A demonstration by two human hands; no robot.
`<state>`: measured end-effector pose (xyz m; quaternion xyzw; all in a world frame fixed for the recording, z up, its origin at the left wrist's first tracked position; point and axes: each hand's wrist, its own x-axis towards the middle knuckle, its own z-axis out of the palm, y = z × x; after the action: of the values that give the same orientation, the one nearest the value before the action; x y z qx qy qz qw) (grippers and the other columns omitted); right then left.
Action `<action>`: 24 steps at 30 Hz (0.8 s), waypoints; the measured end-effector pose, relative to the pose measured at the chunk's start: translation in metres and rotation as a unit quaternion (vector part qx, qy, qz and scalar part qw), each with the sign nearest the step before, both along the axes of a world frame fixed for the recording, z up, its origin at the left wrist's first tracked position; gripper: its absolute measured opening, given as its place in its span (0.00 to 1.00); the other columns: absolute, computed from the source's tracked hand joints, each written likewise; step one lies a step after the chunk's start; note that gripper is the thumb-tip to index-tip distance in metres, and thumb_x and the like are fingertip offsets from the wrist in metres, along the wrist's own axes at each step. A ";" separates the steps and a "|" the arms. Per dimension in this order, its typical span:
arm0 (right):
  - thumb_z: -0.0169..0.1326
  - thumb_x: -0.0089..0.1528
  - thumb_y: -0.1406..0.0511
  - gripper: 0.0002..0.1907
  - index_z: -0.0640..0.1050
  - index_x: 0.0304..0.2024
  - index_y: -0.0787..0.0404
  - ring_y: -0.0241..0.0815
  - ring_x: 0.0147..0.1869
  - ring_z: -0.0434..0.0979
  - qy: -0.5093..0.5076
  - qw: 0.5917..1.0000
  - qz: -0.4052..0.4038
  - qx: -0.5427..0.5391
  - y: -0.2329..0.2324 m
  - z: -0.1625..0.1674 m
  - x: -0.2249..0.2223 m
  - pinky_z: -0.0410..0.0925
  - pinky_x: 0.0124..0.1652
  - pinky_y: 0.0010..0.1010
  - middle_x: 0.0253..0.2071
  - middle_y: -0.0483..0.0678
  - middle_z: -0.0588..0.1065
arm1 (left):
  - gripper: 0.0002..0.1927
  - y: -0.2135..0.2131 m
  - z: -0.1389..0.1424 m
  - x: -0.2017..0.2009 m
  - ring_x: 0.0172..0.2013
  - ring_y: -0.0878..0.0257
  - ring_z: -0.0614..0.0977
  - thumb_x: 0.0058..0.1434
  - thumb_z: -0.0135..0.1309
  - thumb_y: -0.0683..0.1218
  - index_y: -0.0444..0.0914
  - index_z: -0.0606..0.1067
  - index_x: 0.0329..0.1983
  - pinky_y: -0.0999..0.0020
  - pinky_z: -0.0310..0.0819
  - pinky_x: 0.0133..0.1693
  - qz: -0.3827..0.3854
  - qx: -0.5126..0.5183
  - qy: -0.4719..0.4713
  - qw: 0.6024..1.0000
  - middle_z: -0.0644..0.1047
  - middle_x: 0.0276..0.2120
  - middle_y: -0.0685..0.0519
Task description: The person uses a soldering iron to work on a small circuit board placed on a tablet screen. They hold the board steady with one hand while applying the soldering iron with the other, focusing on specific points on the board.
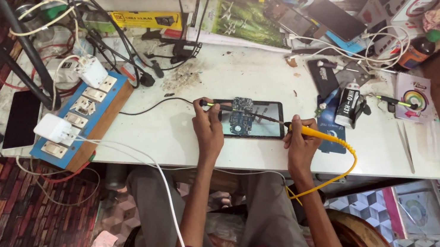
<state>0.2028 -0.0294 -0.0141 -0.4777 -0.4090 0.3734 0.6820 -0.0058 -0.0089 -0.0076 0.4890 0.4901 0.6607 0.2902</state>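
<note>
A dark phone (254, 126) lies flat on the white workbench (173, 131), with a small blue circuit board (241, 115) resting on it. My left hand (207, 124) sits at the phone's left end and pinches a thin black-handled tool whose tip points left. My right hand (299, 141) is at the phone's right end, gripping a yellow-handled soldering iron (318, 131). Its long thin tip reaches left to the circuit board. A yellow cord (335, 177) loops from the iron's handle down past the bench edge.
A blue-and-wood power strip (83, 114) with white chargers sits at the left, a black phone (21, 118) beside it. Cables, boxes and phones crowd the back. A small bottle (347, 105), colour-wheel card (414, 98) and tweezers (404, 139) lie to the right.
</note>
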 end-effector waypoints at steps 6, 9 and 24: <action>0.53 0.72 0.60 0.14 0.68 0.35 0.61 0.30 0.21 0.68 0.006 1.000 -0.006 -0.004 0.001 -0.008 0.002 0.61 0.21 0.20 0.24 0.43 0.68 | 0.09 -0.003 0.005 -0.001 0.19 0.71 0.66 0.76 0.44 0.45 0.35 0.62 0.51 0.71 0.59 0.23 0.010 0.010 0.025 1.000 0.86 0.36 0.48; 0.54 0.71 0.60 0.13 0.69 0.39 0.62 0.31 0.22 0.69 0.044 0.999 -0.004 0.018 0.001 -0.011 0.004 0.62 0.23 0.21 0.23 0.45 0.69 | 0.10 -0.004 0.006 -0.001 0.19 0.71 0.67 0.76 0.45 0.46 0.35 0.62 0.51 0.71 0.60 0.23 0.009 0.013 0.026 1.000 0.86 0.36 0.48; 0.51 0.74 0.60 0.12 0.72 0.46 0.64 0.34 0.26 0.72 0.059 0.998 -0.003 0.033 0.001 -0.015 0.007 0.65 0.30 0.22 0.27 0.48 0.74 | 0.11 -0.002 0.002 -0.002 0.34 0.70 0.80 0.77 0.43 0.49 0.37 0.63 0.54 0.74 0.71 0.37 -0.019 0.019 -0.028 0.999 0.85 0.40 0.47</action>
<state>0.2102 -0.0279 -0.0295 -0.4331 -0.3785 0.3849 0.7218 -0.0082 -0.0112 -0.0053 0.4847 0.4599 0.6776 0.3073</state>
